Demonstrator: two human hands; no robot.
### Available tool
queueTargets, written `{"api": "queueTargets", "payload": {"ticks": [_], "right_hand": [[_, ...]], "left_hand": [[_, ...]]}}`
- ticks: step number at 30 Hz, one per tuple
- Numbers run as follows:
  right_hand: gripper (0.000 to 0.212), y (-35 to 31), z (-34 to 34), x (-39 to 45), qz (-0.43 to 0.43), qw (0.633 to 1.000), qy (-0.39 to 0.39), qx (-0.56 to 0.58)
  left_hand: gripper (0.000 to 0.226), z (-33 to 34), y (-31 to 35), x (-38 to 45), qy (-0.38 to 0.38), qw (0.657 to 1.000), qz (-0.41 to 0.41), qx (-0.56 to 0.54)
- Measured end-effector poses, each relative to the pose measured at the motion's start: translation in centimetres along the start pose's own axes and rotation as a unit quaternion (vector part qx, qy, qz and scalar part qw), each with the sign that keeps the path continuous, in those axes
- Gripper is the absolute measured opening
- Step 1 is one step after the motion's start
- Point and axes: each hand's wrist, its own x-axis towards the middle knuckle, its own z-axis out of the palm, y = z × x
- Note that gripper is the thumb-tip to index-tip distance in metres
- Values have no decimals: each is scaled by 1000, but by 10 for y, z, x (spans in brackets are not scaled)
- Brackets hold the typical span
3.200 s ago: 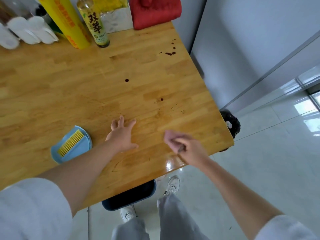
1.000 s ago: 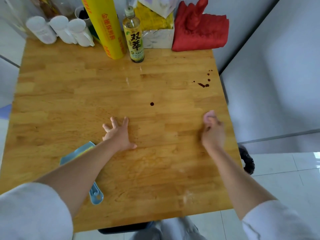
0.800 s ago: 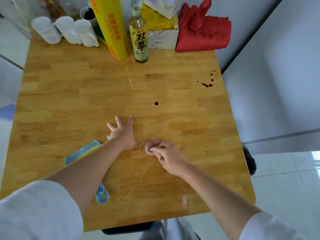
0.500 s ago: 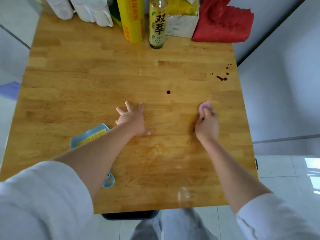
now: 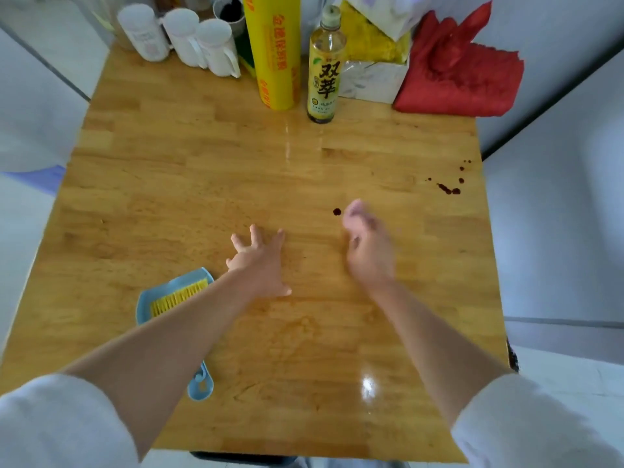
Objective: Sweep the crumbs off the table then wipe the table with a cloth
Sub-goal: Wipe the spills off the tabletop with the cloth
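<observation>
A glossy wooden table (image 5: 202,184), flanked by pale walls and a tiled floor, is marked by dark spots (image 5: 449,189) near its right edge. The left hand (image 5: 260,261) is laid flat with fingers spread; the blurred right hand (image 5: 368,248) is curled around a small pinkish cloth (image 5: 353,209). A blue dustpan (image 5: 169,295) lies partly hidden under the left forearm.

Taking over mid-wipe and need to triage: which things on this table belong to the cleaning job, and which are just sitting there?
Job:
- small pink cloth, bunched in the right hand
- dark spots and single drop
- blue dustpan with yellow brush
- left hand, flat on the table

Lying about:
- bottle
- yellow roll
- white cups
- red cloth
</observation>
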Motion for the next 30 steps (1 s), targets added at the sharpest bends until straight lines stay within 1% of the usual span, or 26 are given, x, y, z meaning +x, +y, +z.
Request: {"api": "queueTargets", "payload": {"ticks": [1,2,3,5,6,7,9,10,11,12,14,16,17,18,19,20,21,22,23,24,25,26,27,28,29,30], "right_hand": [[47,-8,10,-12,-96,991,-95,-19],[45,-11,14,-23,-165,967,-189,-46],[42,-5,13,-28,-230,938,-250,-65],[39,18,-14,-18,-290,908,-299,-48],[39,32,-35,-7,-285,914,-287,-41],[40,49,-55,7,-249,940,-232,-32],[39,81,-88,32,-69,996,-58,-8],[40,86,-92,41,44,999,24,-13],[41,82,-87,47,126,988,84,-33],[45,64,-76,48,142,983,108,-41],[51,15,-41,43,54,996,65,-22],[41,-26,1,20,-81,993,-76,-28],[37,-39,18,3,-158,970,-183,-40],[36,-44,25,-9,-241,930,-276,-40],[36,-42,19,-11,-301,898,-322,-9],[37,-32,7,-2,-331,888,-319,26],[38,-19,-6,13,-328,902,-276,47],[39,-3,-18,33,-274,939,-200,58],[38,10,-31,54,-173,979,-99,52],[38,17,-42,70,-15,999,-8,35],[38,16,-44,79,133,989,53,22],[39,4,-36,79,198,976,86,15],[40,-17,-22,73,166,981,95,6],[42,-40,-3,63,79,995,64,12],[43,-62,14,49,-31,999,0,14],[42,-79,31,31,-138,986,-92,-7]], "left_hand": [[120,-6,-1,1,-2,1000,3,-1],[113,-12,-3,1,-1,1000,7,-3],[103,-19,-7,2,3,1000,12,-3],[81,-34,-18,4,15,1000,25,4],[74,-40,-24,7,29,999,29,9],[70,-47,-30,10,47,998,30,12],[70,-57,-43,17,77,997,6,6],[71,-61,-47,21,79,997,-10,-3],[73,-62,-50,25,74,997,-21,-12],[74,-63,-51,27,72,997,-28,-18],[75,-63,-50,32,78,996,-32,-17],[78,-61,-49,33,73,997,-35,-5],[80,-59,-49,34,70,997,-34,0],[81,-60,-50,35,71,997,-30,4],[81,-61,-52,36,71,997,-26,6],[80,-62,-54,37,68,997,-24,4],[79,-63,-56,38,62,998,-23,4],[77,-63,-56,39,57,998,-21,6],[76,-62,-56,39,56,998,-20,10],[75,-62,-56,39,57,998,-18,13],[74,-61,-56,40,59,998,-18,10],[73,-60,-56,40,60,998,-19,4],[73,-60,-55,40,59,998,-21,-4],[73,-60,-56,41,57,998,-24,-10],[74,-60,-56,40,56,998,-24,-15],[75,-60,-56,40,58,998,-21,-17]]}}
